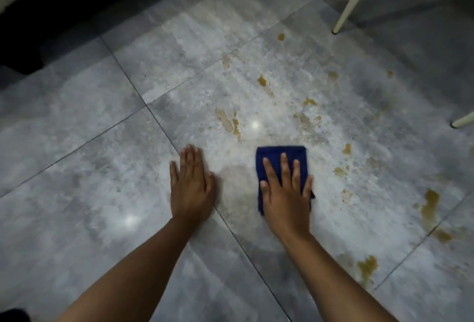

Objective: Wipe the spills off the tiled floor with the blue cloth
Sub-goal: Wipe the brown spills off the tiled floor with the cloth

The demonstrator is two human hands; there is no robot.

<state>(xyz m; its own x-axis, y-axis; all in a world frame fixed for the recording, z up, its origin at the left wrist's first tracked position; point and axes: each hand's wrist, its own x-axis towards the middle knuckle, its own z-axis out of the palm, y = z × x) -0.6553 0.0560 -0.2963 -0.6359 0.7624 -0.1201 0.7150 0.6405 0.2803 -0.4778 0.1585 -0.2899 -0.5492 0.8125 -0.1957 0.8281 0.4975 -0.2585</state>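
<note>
A folded dark blue cloth point(279, 153) lies flat on the grey tiled floor point(102, 180). My right hand point(286, 193) presses down on the cloth with fingers spread, covering its near half. My left hand point(192, 185) rests flat on the bare tile to the left, fingers together, holding nothing. Brown spills dot the floor beyond and right of the cloth: a smear point(227, 120) just ahead, a blob point(262, 81) farther out, a larger puddle point(431, 208) at the right, and another point(368, 266) near my right forearm.
Two cream chair legs stand at the right, one point(352, 1) at the top and one point(463, 121) at the edge. Dark furniture with a pale top point(38, 1) fills the upper left corner.
</note>
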